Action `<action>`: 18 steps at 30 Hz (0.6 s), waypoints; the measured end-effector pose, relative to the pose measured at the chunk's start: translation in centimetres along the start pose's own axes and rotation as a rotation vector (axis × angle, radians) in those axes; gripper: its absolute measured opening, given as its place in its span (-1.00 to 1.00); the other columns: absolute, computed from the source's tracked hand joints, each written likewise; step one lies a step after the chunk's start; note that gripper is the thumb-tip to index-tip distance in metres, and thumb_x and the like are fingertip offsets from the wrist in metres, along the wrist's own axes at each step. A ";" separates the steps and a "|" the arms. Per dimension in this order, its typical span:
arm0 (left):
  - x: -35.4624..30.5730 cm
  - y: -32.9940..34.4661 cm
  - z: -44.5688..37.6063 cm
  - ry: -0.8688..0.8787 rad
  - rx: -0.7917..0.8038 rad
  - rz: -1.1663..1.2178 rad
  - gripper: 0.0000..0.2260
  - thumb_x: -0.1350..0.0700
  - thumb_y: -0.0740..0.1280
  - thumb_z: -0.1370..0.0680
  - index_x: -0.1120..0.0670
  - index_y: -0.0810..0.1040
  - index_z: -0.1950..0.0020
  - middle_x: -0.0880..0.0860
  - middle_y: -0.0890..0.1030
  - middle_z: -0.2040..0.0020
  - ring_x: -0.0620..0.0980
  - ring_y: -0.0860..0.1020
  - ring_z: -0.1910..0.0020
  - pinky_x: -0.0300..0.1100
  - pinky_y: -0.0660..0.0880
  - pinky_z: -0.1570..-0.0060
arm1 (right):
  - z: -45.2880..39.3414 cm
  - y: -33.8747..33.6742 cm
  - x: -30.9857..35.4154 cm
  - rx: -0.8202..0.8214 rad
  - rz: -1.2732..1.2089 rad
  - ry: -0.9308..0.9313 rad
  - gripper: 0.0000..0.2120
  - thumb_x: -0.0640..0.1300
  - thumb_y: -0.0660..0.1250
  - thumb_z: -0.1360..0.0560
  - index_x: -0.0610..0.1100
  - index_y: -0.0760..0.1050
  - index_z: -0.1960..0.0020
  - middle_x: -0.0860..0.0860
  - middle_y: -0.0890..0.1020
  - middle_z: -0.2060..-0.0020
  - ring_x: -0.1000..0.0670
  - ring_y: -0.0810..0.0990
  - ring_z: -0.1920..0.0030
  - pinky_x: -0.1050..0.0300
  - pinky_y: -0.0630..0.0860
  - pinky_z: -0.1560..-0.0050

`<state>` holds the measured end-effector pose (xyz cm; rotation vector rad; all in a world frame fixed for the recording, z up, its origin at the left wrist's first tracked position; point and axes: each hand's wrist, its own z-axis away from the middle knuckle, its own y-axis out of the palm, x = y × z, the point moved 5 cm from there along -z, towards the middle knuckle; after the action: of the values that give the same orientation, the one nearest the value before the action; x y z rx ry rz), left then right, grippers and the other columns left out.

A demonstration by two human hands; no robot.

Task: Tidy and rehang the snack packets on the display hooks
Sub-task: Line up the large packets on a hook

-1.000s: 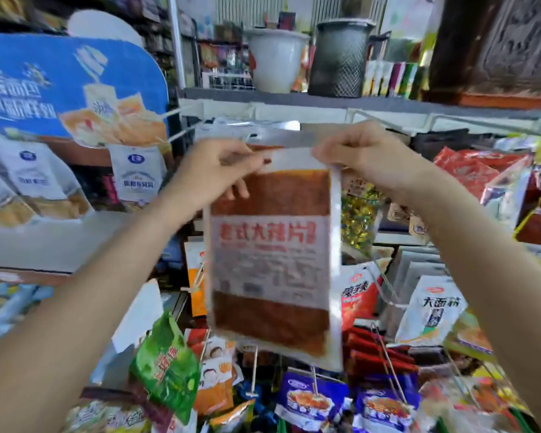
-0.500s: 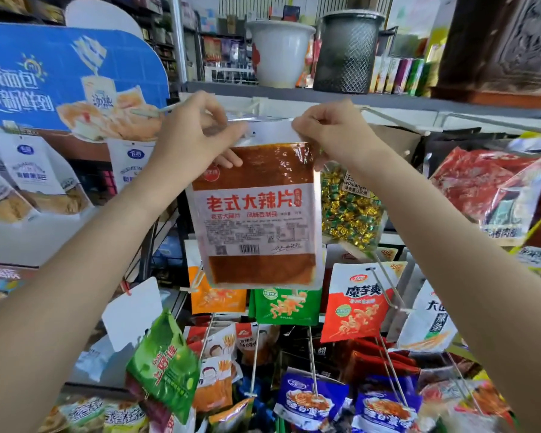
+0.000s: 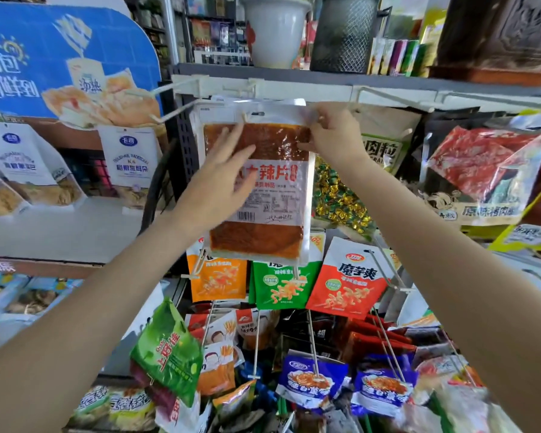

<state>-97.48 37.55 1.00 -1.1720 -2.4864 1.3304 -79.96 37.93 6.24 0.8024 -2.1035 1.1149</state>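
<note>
Spicy-strip packet (image 3: 263, 195) now hangs at the top row of the rack, its hang hole on the white display hook (image 3: 247, 115) — half a second ago both hands still carried it by the upper corners. The left hand (image 3: 222, 179) has let go; its fingers are spread open and lie flat against the front of the packet, gripping nothing. The right hand (image 3: 333, 135) still pinches the upper right corner. I judge this packet is nearly rehung — only straightening remains.
</note>
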 end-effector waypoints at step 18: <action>-2.9 19.0 13.8 0.053 0.459 -0.122 -0.67 0.28 0.36 -0.39 0.22 0.52 -0.15 0.27 0.38 -0.32 0.32 0.40 -0.23 0.17 0.38 -0.13 | 20.5 3.1 -19.0 0.340 0.333 0.184 -0.66 -0.45 0.08 -0.47 -0.29 0.48 -0.16 -0.21 0.58 -0.10 -0.14 0.55 -0.11 0.21 0.36 -0.07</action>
<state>-89.91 32.56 -20.87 -0.9190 -2.0188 1.6838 -75.22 25.92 -18.77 0.4796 -1.9622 1.6895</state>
